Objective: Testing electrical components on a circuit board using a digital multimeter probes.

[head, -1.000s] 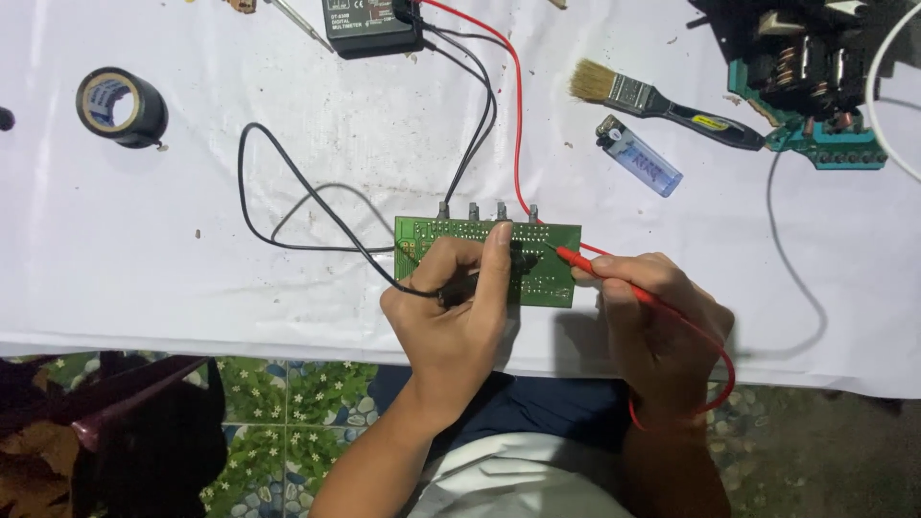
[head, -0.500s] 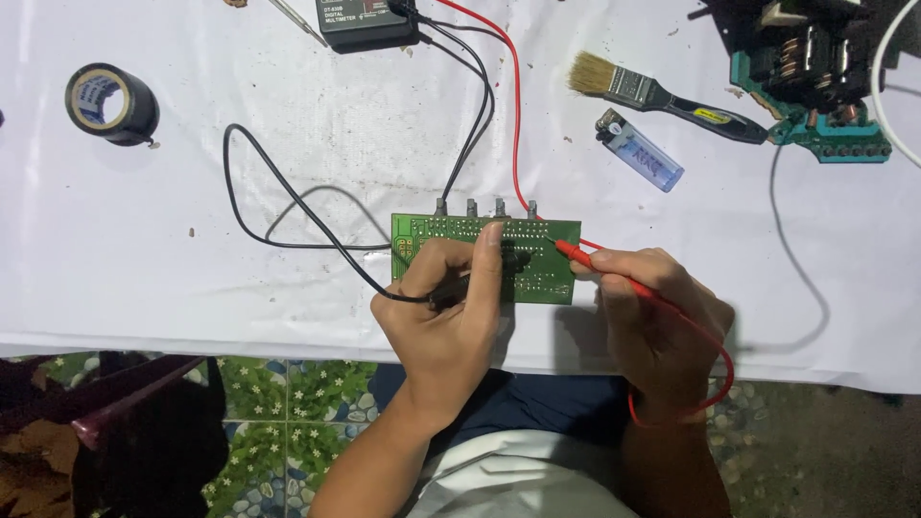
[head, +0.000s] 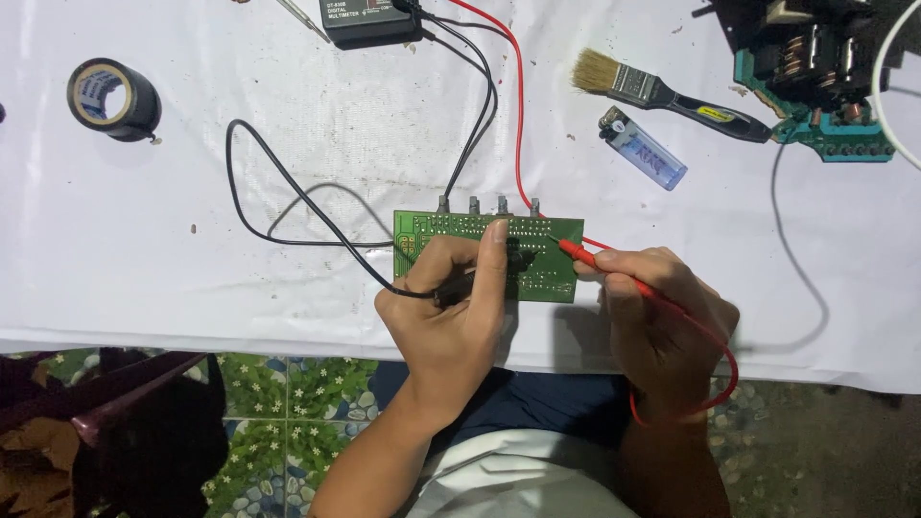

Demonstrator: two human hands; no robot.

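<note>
A green circuit board (head: 547, 259) lies near the front edge of a white-covered table (head: 240, 278). My left hand (head: 451, 307) rests on the board, pinching a black test probe (head: 460, 286) whose tip touches the board under my fingers. My right hand (head: 662, 317) holds a red test probe (head: 585, 255) with its tip on the board's right part. The black lead (head: 288, 192) and red lead (head: 518, 105) run up to a dark multimeter (head: 369, 21) at the top edge.
A roll of black tape (head: 113, 99) sits at the left. A paintbrush (head: 662, 94) and a blue lighter (head: 645, 149) lie right of the leads. A teal board with parts (head: 815, 86) is at the top right. Floral floor tiles (head: 288, 403) show below the table.
Both hands and probes stay on the board almost unmoved; the view has shifted slightly so the table objects sit a little higher in frame.
</note>
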